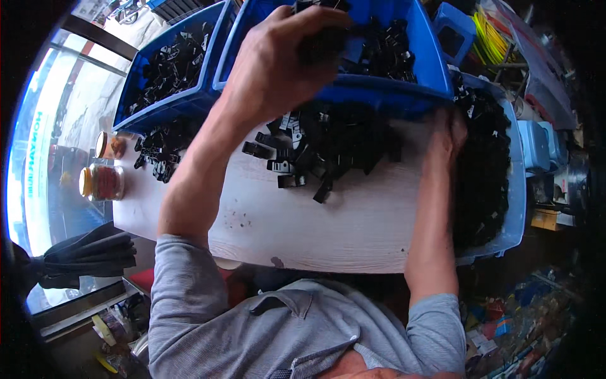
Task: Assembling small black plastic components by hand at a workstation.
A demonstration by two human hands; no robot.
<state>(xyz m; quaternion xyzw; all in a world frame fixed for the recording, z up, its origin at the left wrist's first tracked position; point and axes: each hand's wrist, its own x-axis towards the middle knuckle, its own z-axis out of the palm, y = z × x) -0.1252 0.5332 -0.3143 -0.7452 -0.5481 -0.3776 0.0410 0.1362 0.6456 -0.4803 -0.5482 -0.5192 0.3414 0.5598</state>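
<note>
**Head view: sorting small black plastic clips, mid-batch**

Left hand (278, 60) is raised over the near rim of the middle blue plastic bin (424, 69), fingers closed around a bunch of small black plastic clips (322, 41) (exact count not readable, hand hides most of it). Bunch sits just above the bin's contents, not yet let go.

Right hand (449, 136) is at the right end of the white wooden tabletop (328, 234), at the edge of the pale blue plastic tub (514, 208) heaped with the same black parts. Fingers are buried in shadow and parts; can't tell if it grips anything.

Progress, judged from the layout:
- Middle bin is partly filled with clips.
- Left blue plastic bin (142, 110) also holds a layer of black parts.
- Loose pile of black clips (322, 148) is spread on the tabletop in front of the bins, unsorted.
- Smaller heap of black parts (158, 151) lies at the table's left end, near two amber glass jars (104, 180).
- Tub on the right is close to full.

Read: well short of done; most stock is in the tub and on the table.
</note>
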